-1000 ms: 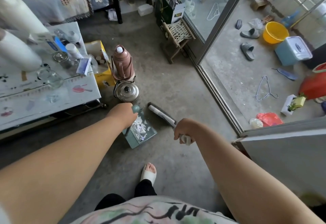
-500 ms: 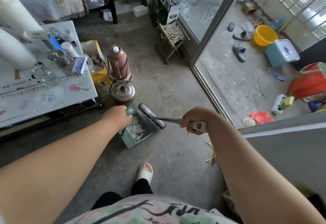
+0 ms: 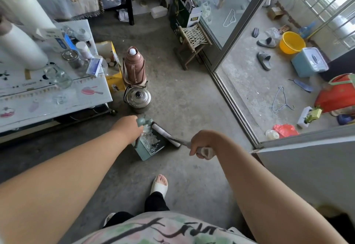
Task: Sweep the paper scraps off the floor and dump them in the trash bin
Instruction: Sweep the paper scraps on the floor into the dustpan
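We record, at the centre of view: left hand (image 3: pixel 128 128), fingers curled round the green handle-top of the dustpan (image 3: pixel 143 150); right hand (image 3: pixel 201 142), fist clamped on the pale grip of the broom (image 3: pixel 167 135), whose grey-white head lies along the pan's open right edge, touching it. The two hands are apart, with pan and broom head between them. Paper scraps (image 3: pixel 150 139) — a white heap inside the dustpan, gathered toward its handle end beside the comb teeth. Whether the pan sits flat on the concrete floor (image 3: pixel 184 94) we cannot tell. Just beyond the pan: a steel kettle (image 3: pixel 138 98) and, behind it, a brown thermos flask (image 3: pixel 133 65), both upright on the floor. To the left: a table (image 3: pixel 80 99) carrying jars, a small box and white rolls. Farther back: a small wooden stool (image 3: pixel 193 40) beside the sliding glass door (image 3: pixel 242 25). Past the door track, right — yellow basin (image 3: pixel 292 42), blue lidded box (image 3: pixel 309 62), grey slippers (image 3: pixel 264 59), wire hanger (image 3: pixel 282 99). At the bottom: one foot in a white sandal (image 3: pixel 160 183).
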Available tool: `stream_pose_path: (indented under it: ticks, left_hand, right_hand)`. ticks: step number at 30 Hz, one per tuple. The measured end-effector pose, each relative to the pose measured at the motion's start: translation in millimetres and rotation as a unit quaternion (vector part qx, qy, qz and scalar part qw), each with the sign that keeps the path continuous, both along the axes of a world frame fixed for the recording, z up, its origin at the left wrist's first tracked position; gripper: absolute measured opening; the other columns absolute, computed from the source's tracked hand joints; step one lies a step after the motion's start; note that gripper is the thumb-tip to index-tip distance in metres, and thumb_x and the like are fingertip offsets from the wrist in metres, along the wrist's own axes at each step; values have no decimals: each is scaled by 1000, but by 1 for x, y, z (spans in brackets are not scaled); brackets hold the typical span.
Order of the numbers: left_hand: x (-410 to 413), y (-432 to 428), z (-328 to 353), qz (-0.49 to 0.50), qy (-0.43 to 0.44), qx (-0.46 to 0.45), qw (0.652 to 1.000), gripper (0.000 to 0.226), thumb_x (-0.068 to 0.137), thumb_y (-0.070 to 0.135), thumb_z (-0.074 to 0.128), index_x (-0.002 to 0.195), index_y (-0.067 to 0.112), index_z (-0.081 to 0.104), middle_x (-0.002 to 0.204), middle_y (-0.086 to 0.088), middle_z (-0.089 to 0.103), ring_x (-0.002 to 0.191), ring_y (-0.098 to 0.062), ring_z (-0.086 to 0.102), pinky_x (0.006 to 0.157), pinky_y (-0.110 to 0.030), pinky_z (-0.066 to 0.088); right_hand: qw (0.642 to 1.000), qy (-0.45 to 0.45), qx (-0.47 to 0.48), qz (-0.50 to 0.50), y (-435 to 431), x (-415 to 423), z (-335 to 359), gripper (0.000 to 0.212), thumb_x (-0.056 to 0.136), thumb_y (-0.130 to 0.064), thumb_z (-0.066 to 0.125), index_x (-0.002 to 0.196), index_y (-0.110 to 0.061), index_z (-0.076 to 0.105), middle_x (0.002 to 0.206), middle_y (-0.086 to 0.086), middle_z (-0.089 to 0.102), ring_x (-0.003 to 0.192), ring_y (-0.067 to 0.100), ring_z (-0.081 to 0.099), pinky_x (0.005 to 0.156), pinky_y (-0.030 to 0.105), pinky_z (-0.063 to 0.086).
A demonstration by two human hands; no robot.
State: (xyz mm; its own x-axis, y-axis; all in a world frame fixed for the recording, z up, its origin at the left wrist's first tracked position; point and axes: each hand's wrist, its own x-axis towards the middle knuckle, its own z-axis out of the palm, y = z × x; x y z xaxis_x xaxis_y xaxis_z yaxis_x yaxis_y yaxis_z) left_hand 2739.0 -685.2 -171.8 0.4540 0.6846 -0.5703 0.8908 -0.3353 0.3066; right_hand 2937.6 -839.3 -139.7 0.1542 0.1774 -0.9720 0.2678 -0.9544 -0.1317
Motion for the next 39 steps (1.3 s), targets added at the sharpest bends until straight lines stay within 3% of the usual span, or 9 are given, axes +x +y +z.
stream_pose_path:
  ticks: [3, 6, 12, 14, 19, 23, 28, 33, 39]
  left_hand:
    - [-13, 3, -1, 27, 3, 7, 1000, 36, 97, 34, 51, 118, 6, 57, 119, -16, 62, 109, -34, 58, 83, -34, 44]
    - [-26, 2, -1, 27, 1, 5, 1000, 29, 96, 34, 52, 109, 8, 58, 113, -15, 63, 105, -33, 59, 79, -32, 43]
    - [-53, 4, 6, 32, -1, 12, 999, 21, 96, 33, 54, 95, 12, 54, 108, -15, 63, 102, -33, 59, 75, -31, 40]
    - [-64, 4, 7, 36, 5, 14, 999, 23, 96, 33, 53, 99, 10, 56, 108, -14, 63, 102, -33, 59, 77, -32, 42]
    - [-93, -2, 5, 48, 9, 15, 999, 28, 96, 34, 53, 106, 9, 58, 114, -14, 63, 105, -32, 59, 80, -33, 44]
    - [-114, -12, 4, 55, 8, 19, 998, 28, 96, 34, 51, 108, 10, 58, 114, -14, 63, 103, -32, 59, 78, -33, 43]
    - [-140, -17, 3, 78, -5, 9, 997, 26, 95, 33, 52, 103, 9, 59, 109, -14, 63, 101, -33, 60, 74, -32, 41]
    - [-166, -26, 8, 92, -13, 13, 996, 28, 94, 36, 54, 104, 11, 60, 102, -10, 64, 94, -29, 60, 72, -30, 41]
    - [-199, -36, 11, 90, -11, 5, 996, 29, 95, 38, 54, 105, 11, 57, 105, -11, 63, 97, -29, 59, 72, -30, 40]
  right_hand:
    - [996, 21, 27, -78, -10, 20, 19, 23, 84, 0, 62, 106, 0, 55, 53, 14, 52, 40, 19, 47, 40, 17, 37]
    - [996, 15, 35, -81, -18, 27, 26, 35, 84, 0, 62, 117, 4, 53, 61, 16, 52, 49, 21, 45, 40, 19, 37]
    - [997, -19, 27, -64, -8, -16, 11, 7, 86, 0, 61, 88, -2, 54, 44, 10, 52, 31, 17, 48, 42, 18, 37]
    - [998, -33, 17, -43, -6, -39, 0, 13, 87, -1, 60, 80, -3, 50, 34, 7, 49, 26, 15, 48, 41, 15, 38]
    - [999, -21, -18, -24, -3, -87, -15, 18, 91, -2, 55, 105, -4, 45, 64, 13, 55, 50, 15, 45, 42, 17, 38]
    - [1000, 6, -8, -5, -8, -95, 3, 9, 89, -3, 58, 82, -3, 51, 40, 8, 52, 29, 13, 45, 39, 11, 35]
    - [997, 38, 31, -67, -28, -83, 25, 23, 84, -1, 58, 107, 0, 55, 59, 14, 52, 47, 18, 44, 41, 16, 33]
    - [998, 21, 39, -39, -33, -112, 38, 11, 86, -3, 59, 94, -5, 53, 64, 14, 50, 51, 19, 44, 42, 15, 34]
    - [998, -32, 37, -28, -34, -150, 33, 13, 87, -4, 61, 95, 0, 51, 44, 10, 52, 35, 17, 47, 43, 21, 35]
